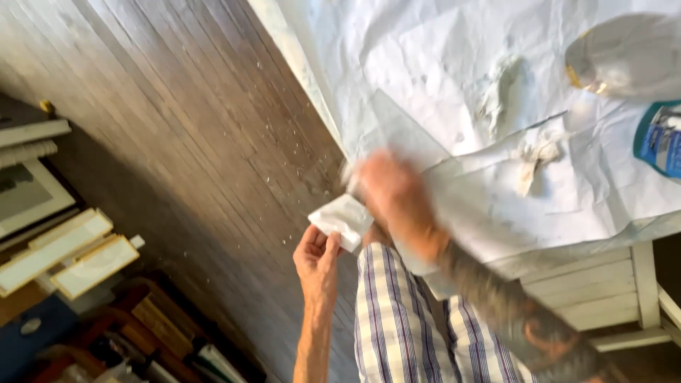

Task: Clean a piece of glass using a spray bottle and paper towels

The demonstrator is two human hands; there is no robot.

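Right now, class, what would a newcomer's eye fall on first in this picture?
The blurred right hand at the edge of the paper-covered table, beside the left hand holding a white folded cloth. Next, white smears on the paper, upper right, and picture frames on the floor, lower left.

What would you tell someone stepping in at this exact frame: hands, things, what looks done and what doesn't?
Left hand: holds a small white folded piece by its lower edge, just off the table edge.
Right hand: motion-blurred, over the near edge of a clear sheet lying on the white paper cover; grip cannot be told.
On the paper: smears and crumbs of white putty-like stuff, a blurred container at far right.
White flecks dot the wooden floor.
Done: paper laid. The sheet's edge is in work.
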